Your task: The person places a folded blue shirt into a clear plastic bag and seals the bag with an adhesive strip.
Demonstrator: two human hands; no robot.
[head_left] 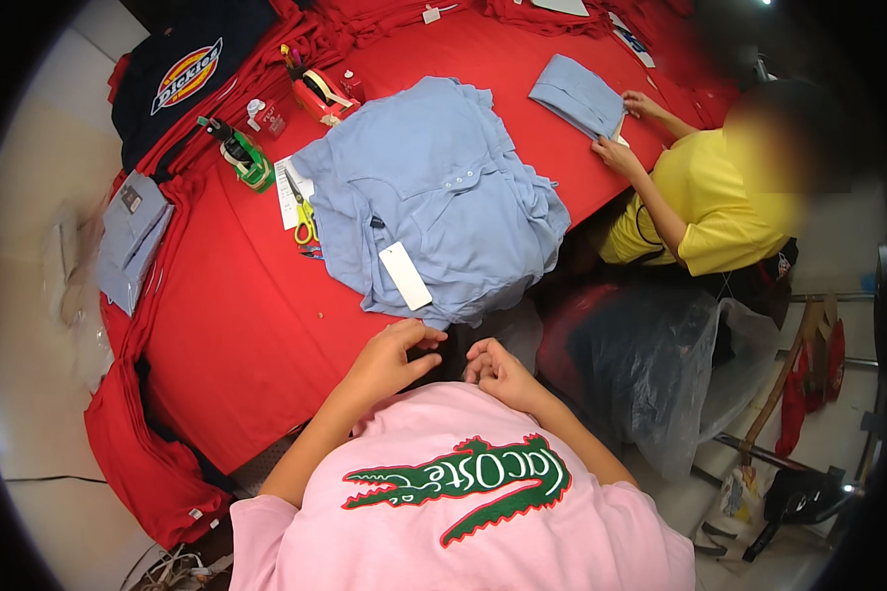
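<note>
A pile of light blue buttoned shirts (434, 177) lies spread on the red-covered table in front of me, with a blank white tag (405, 277) on the top one. My left hand (401, 357) is just off the table edge by the pile's near hem, its fingers loosely bent and the thumb apart, with nothing visible in it. To its right, my right hand (498, 372) hovers close to my body, its fingers loosely curled and slightly apart around no visible thing. Yellow-handled scissors (304, 219) rest on a paper sheet (287, 193) left of the pile.
Green (247, 159) and red (323, 96) tape dispensers stand at the back left. A folded blue shirt (131, 236) lies at the left edge. On the right, a person in yellow (705, 197) handles another folded blue garment (579, 96). Below them stands a clear plastic bag (660, 394).
</note>
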